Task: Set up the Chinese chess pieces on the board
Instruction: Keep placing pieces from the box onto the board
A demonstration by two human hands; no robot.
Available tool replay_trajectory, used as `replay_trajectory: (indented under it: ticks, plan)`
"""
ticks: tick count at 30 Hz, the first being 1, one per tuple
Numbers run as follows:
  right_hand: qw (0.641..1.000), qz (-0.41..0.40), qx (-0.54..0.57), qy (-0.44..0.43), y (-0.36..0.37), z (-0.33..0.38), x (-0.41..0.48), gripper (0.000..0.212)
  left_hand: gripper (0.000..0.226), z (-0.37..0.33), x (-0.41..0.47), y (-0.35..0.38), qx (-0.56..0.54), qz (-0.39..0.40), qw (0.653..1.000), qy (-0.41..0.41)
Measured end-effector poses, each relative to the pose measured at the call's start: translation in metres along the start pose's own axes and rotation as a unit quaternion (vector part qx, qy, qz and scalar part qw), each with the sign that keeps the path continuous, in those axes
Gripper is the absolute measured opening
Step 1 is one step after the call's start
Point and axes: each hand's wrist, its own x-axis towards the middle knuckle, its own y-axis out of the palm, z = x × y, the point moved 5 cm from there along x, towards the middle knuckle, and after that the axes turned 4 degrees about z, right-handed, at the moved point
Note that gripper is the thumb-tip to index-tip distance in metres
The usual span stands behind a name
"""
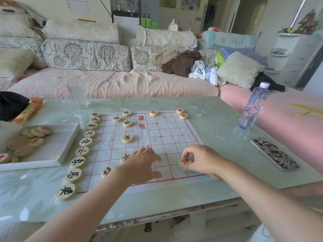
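Clerk: State of the hands?

Inspector: The right hand (201, 159) pinches one red piece (185, 162) between thumb and curled fingers, low over the near right quarter of the paper board (174, 130). Whether the piece is set down, I cannot tell. The left hand (141, 165) is flat with its fingers spread and holds nothing. It lies over the board's near middle and partly covers a black piece (125, 158).

Clerk: And the rest of the set?

Inspector: A row of black pieces (82, 151) stands along the board's left edge, with more on the left half. Three red pieces (180, 110) sit at the far edge. More red ones lie in the white tray (57, 147) to the left on the table (218, 116). I judge the black side nearly done and the red side barely begun.

Clerk: Hazards?

Inspector: Three noted.
- **Paper board:** it is thin and creased, so a dragging palm would likely shift it and carry the black row off its points.
- **Left forearm:** it passes just beside a second black piece (107, 171) near the front edge, and a careless pull back could sweep it.
- **Pale disc:** the disc (215, 176) lies under the right wrist, off the board and near the table's front edge, where a nudge could send it to the floor.

The water bottle (253, 109) and phone (274, 153) are well apart to the right, so the risk from them is low.
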Motion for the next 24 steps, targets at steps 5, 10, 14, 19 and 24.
replay_trajectory:
  ticks: [5,10,14,19,24]
  plan:
    - [1.000,0.000,-0.005,-0.006,-0.002,0.005,0.004,0.025,0.056,0.000,-0.003,-0.004,-0.003,-0.019,1.000,0.001]
    - [0.999,-0.028,0.014,-0.045,-0.004,0.037,0.013,0.017,0.046,0.011,-0.009,-0.020,-0.035,-0.077,0.996,-0.003]
    - [0.994,-0.028,0.059,-0.087,0.000,0.078,0.028,0.014,0.041,0.038,-0.018,-0.042,-0.072,-0.130,0.988,-0.045]
    - [0.986,-0.020,0.108,-0.127,0.011,0.141,0.060,0.014,0.031,0.086,-0.043,-0.075,-0.063,-0.171,0.977,-0.113]
    - [0.980,0.007,0.123,-0.156,0.033,0.211,0.092,0.015,0.025,0.153,-0.078,-0.093,-0.076,-0.188,0.957,-0.206]
